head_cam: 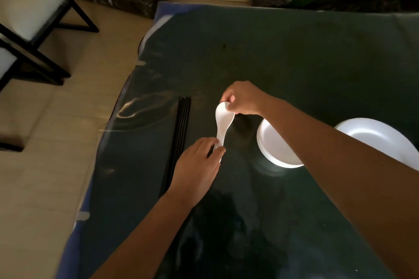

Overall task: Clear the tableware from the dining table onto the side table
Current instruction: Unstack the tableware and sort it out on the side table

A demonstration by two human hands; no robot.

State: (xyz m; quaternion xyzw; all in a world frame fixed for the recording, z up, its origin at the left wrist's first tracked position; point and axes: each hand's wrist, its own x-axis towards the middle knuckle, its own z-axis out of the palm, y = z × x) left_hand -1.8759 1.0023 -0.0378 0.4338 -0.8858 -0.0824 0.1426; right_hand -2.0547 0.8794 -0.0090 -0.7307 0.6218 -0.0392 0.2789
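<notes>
White spoon [223, 123] pinched by both hands, left [197, 165], right [243, 97]; handle tip hidden.

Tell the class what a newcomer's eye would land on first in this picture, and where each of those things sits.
First come the two hands meeting over the dark glass table: the right hand pinches the bowl end of a white spoon while the left hand holds its handle. Next, the white bowl and white plate glow at the right, and black chopsticks lie left of the spoon.
</notes>
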